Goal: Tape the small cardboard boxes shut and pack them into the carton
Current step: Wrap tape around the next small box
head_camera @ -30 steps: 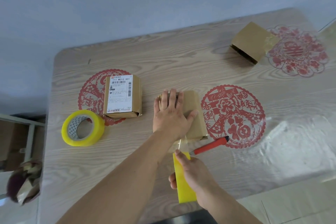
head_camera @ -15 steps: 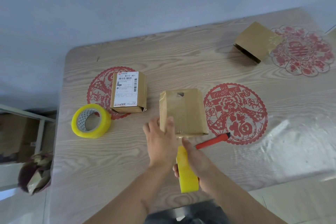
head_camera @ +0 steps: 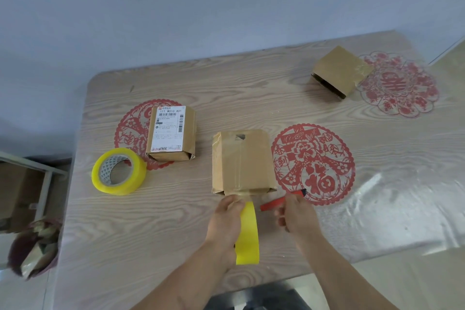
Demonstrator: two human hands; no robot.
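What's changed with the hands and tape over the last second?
The left hand came off the middle box top and now holds the tape roll at the box's near edge. The right hand let go of the roll and reaches the red cutter. Other boxes unmoved.

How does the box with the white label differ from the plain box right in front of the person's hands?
The labelled box carries a white shipping label with barcodes; the middle box has a bare brown top with a small hole. The middle box looks larger. Clear tape runs down the middle box to a yellow roll in the left hand; nobody touches the labelled box. Both are brown cardboard on the table.
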